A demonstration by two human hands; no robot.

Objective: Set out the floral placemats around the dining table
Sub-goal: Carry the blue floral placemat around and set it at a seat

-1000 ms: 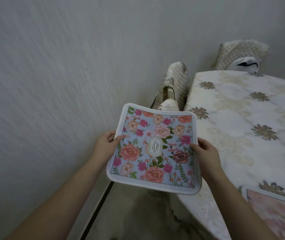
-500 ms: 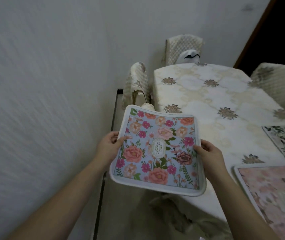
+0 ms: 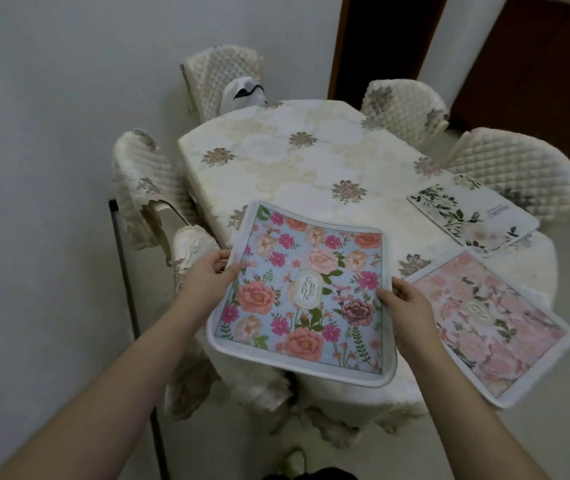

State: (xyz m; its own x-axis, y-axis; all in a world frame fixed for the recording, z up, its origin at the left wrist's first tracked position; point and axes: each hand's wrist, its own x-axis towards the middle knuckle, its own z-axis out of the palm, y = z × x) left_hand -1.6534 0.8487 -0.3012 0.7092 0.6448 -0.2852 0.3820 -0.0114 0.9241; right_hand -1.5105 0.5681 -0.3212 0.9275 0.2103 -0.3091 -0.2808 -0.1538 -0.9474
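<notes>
Both hands, left hand point(image 3: 207, 273) and right hand point(image 3: 403, 301), pinch blue floral fabric placemat point(image 3: 306, 292) at side edges; likely light, floppy, sagging mid-span.

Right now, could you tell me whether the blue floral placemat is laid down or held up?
Held up: both hands grip the blue floral placemat by its side edges.

The light is dim, soft and even, with a cool grey cast and no glare; only faint shadow gathers under the tablecloth point(image 3: 311, 161) hem. Detail is slightly soft throughout, and the wide lens bows the wall point(image 3: 51, 168) and doorway point(image 3: 380, 39) towards the edges.
</notes>
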